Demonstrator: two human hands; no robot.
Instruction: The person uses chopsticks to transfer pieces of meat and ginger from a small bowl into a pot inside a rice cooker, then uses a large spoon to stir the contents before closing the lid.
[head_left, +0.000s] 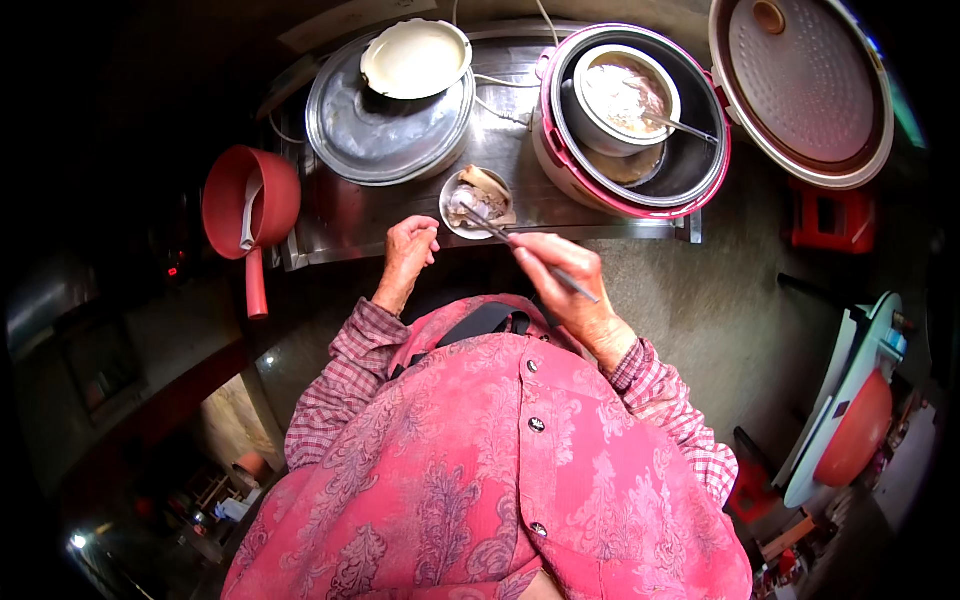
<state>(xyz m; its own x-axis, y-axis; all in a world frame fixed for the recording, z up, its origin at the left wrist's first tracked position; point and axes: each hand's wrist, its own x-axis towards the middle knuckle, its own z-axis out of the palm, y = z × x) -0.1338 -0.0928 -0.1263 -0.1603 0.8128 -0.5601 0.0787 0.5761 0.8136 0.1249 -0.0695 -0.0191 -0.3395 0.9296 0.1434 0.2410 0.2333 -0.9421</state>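
Observation:
A pair of dark chopsticks (574, 283) is gripped in my right hand (562, 270). Their tips reach into a small white bowl (474, 234) near the counter's front edge. Pieces of food (480, 195), which look like meat with a pale bone, fill that bowl. My left hand (409, 251) is beside the bowl on its left, apart from it. Its fingers are curled in and nothing shows in them.
On the metal counter (514, 161), a pale dish (417, 58) sits on a lidded metal pot (345, 127). Right of it, a large cooker (570, 172) with its lid (810, 82) raised contains a pot (622, 142) with a spoon (686, 129). A red dipper (289, 187) stands at left.

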